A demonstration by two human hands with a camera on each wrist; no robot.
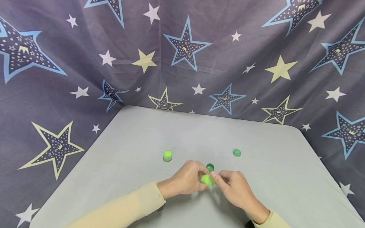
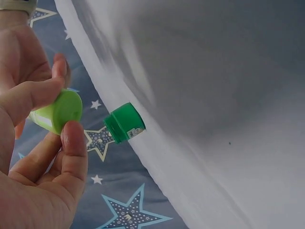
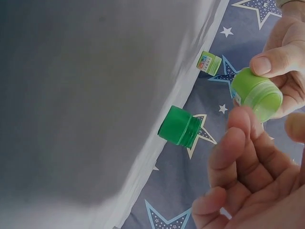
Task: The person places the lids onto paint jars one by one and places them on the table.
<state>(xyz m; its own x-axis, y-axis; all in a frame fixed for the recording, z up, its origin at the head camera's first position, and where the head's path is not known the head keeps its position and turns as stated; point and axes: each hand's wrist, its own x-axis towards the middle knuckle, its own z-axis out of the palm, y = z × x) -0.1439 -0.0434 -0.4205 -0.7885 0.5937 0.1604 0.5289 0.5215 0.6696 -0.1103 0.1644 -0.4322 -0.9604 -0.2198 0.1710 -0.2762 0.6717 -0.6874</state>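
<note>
My left hand (image 1: 186, 178) pinches a small lime-green jar (image 1: 207, 180) between thumb and fingers, low over the table. The jar lies tilted on its side, and its pale, see-through rim (image 3: 268, 101) faces my right hand (image 1: 235, 189). Half-bent, the right fingers (image 3: 238, 121) come right at that rim, with the thumb spread apart from them in the right wrist view. Just beyond the held jar stands a dark green jar (image 1: 210, 167) without a lid, its threaded neck (image 3: 192, 132) showing in the right wrist view.
A second lime-green jar (image 1: 167, 155) stands on the grey table (image 1: 137, 139), left of and behind my left hand. Farther right lies a round green lid (image 1: 236, 153). Star-printed cloth (image 1: 182, 79) hangs behind the table and along its sides.
</note>
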